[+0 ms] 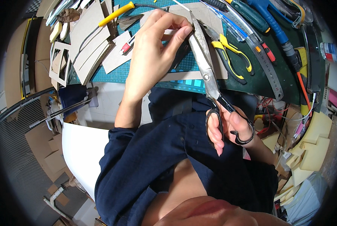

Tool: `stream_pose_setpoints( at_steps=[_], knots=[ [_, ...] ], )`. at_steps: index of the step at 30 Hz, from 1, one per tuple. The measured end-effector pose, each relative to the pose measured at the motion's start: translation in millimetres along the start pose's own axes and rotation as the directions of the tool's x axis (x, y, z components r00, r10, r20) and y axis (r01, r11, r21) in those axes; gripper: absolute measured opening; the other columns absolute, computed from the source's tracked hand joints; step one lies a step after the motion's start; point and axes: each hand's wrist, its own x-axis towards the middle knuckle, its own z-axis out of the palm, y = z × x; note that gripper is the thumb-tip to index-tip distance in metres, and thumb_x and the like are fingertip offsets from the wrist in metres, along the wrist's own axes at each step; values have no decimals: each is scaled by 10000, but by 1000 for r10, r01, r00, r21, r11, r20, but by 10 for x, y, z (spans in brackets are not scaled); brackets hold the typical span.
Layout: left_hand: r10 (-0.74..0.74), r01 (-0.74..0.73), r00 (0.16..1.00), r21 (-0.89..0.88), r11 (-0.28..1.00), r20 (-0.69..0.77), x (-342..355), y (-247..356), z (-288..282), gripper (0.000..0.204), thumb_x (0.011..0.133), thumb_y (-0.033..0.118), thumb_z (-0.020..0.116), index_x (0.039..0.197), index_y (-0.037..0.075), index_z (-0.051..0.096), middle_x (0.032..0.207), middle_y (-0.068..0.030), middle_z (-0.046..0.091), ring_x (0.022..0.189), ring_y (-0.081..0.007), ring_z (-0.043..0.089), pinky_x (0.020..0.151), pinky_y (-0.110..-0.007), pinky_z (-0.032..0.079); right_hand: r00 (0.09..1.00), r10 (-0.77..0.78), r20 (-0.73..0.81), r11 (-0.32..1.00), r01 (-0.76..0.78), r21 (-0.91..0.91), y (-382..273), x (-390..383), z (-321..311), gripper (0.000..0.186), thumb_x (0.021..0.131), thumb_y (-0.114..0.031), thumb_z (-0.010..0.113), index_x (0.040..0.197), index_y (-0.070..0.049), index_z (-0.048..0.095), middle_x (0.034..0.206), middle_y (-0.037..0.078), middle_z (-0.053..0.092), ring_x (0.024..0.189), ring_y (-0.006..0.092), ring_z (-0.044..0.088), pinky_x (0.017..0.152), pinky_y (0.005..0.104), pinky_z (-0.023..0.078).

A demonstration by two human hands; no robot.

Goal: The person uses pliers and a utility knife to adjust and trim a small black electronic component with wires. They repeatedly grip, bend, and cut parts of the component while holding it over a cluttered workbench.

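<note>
My right hand (232,124) has its thumb and fingers through the black handle loops of large metal scissors (203,60). The blades point away from me and stand slightly apart. Beside the blade tips, my left hand (153,49) is closed in a pinch, thumb against index finger. What sits in that pinch is too small to make out. A thin white strip (182,5) runs up from the blade tips to the top edge. Under both lies a green cutting mat (112,73) with grey cardboard (218,64) on it.
Yellow-black pliers (232,56) lie right of the scissors, with a steel ruler (268,73) and a blue-handled tool (270,19) beyond. Stacked grey cardboard (89,45) and a yellow-handled tool (116,14) are at left. Yellow foam pieces (315,150) pile at far right.
</note>
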Motion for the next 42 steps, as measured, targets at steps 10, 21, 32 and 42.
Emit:
stream_pose_setpoints(
  at_steps=[10,21,32,42],
  knots=[
    [8,-4,999,103,995,-34,-57,27,48,124,935,134,681,977,18,667,919,-70,559,738,-169,609,673,-277,501,1000,21,-20,999,-21,29,11,77,35,555,997,-578,430,884,-38,494,686,73,564,571,178,619,529,276,518],
    [13,-10,998,43,999,-66,-91,-1,106,97,936,117,667,964,26,654,893,-78,550,757,-192,597,702,-297,488,997,79,4,983,-79,163,5,133,28,674,905,-714,488,948,-51,374,759,114,519,580,211,577,465,374,560],
    [15,-11,996,39,999,-83,-97,-25,129,80,928,99,666,951,23,652,864,-72,541,738,-188,564,690,-300,467,999,53,5,972,-53,228,73,151,-23,620,937,-659,486,866,-49,404,688,78,487,499,166,548,411,333,531],
    [25,-20,970,22,1000,-242,-121,-177,-23,104,995,117,568,973,16,559,912,-60,480,757,-166,461,697,-286,391,996,-65,-56,998,67,20,61,101,-56,378,988,-378,541,994,-8,459,672,64,533,509,140,561,462,270,497]
  ],
)
